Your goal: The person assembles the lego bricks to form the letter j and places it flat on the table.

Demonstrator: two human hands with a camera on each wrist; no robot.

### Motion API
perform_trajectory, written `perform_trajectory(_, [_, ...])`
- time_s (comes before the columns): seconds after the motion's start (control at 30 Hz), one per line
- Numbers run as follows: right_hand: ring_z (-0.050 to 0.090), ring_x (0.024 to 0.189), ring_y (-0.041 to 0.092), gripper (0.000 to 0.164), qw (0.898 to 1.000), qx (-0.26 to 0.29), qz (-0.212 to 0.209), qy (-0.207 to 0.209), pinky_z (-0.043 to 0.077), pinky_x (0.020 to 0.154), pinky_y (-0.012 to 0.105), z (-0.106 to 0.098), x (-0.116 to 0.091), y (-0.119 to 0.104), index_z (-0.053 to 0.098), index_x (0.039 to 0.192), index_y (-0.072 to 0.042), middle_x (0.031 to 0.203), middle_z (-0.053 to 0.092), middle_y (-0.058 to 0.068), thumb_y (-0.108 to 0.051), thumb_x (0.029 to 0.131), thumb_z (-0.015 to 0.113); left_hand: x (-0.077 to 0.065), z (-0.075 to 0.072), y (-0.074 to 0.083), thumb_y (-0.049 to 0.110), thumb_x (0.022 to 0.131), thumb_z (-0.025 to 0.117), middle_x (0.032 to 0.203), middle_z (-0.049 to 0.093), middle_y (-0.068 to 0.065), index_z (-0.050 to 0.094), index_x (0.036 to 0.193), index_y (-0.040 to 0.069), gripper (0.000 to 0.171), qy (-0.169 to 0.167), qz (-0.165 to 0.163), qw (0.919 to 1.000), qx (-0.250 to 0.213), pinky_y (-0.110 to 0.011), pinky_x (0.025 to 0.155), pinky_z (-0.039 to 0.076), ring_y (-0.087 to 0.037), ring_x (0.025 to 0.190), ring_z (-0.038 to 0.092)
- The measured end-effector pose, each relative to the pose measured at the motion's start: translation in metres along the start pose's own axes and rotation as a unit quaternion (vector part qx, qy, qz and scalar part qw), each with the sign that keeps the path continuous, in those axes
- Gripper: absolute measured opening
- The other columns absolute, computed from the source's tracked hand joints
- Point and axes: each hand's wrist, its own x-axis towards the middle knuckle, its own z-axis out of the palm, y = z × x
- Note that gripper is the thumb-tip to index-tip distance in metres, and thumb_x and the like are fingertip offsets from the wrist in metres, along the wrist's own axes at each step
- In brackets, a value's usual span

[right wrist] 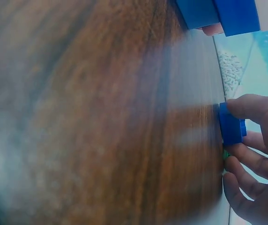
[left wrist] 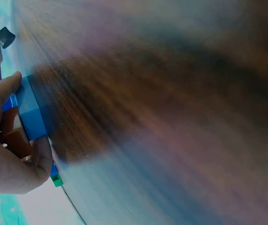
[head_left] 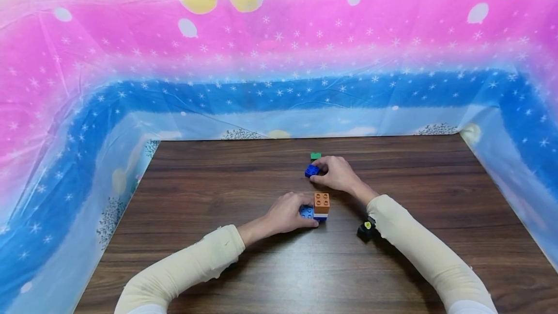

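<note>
Two hands are at work over the brown wood-grain tabletop (head_left: 209, 168) in the head view. Just below the frame's centre, the left hand (head_left: 285, 213) pinches a light blue brick (head_left: 307, 212) between thumb and fingers, hiding its left side. Against that brick's right side stands a stack: an orange brick (head_left: 321, 199) above a thin white layer (head_left: 321, 216), dark blue beneath. Higher up, the right hand (head_left: 340, 174) pinches a dark blue brick (head_left: 311, 171); a green brick (head_left: 316, 156) lies just beyond it. Below the right sleeve (head_left: 398, 219) hangs a black device (head_left: 365, 231). Patterned cloth (head_left: 270, 52) walls off the far side.

From the left wrist, the light blue brick sits at the left edge, fingers and thumb covering its ends; green shows below the hand.

From the right wrist, the dark blue brick is at mid-right, the green one mostly blocked by fingers, with blue bricks cut off upper right.
</note>
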Motion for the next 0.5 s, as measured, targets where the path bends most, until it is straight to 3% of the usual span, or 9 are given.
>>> perform_trajectory(0.2, [0.066,0.104,0.026,0.045,1.0,0.011,-0.004,0.007,0.054,0.089,0.046,-0.003,-0.003,0.001,0.069,0.13,-0.01,0.116,0.071,0.011,-0.03,0.091,0.078,0.001,0.0,-0.001,0.038,0.086,0.083,0.127,0.071,-0.001,0.073,0.127,0.013,0.049,-0.002,-0.007,1.0,0.003,-0.038,0.096,0.05,-0.017,0.114,0.065])
perform_trajectory(0.5, [0.066,0.108,0.027,0.048,1.0,0.027,-0.006,0.011,0.055,0.087,0.046,-0.011,-0.01,0.006,0.067,0.134,-0.012,0.121,0.07,0.012,-0.03,0.092,0.078,0.001,0.001,-0.001,0.039,0.086,0.083,0.131,0.07,-0.001,0.072,0.128,0.013,0.05,-0.004,-0.005,1.0,0.005,-0.041,0.103,0.047,-0.018,0.123,0.062])
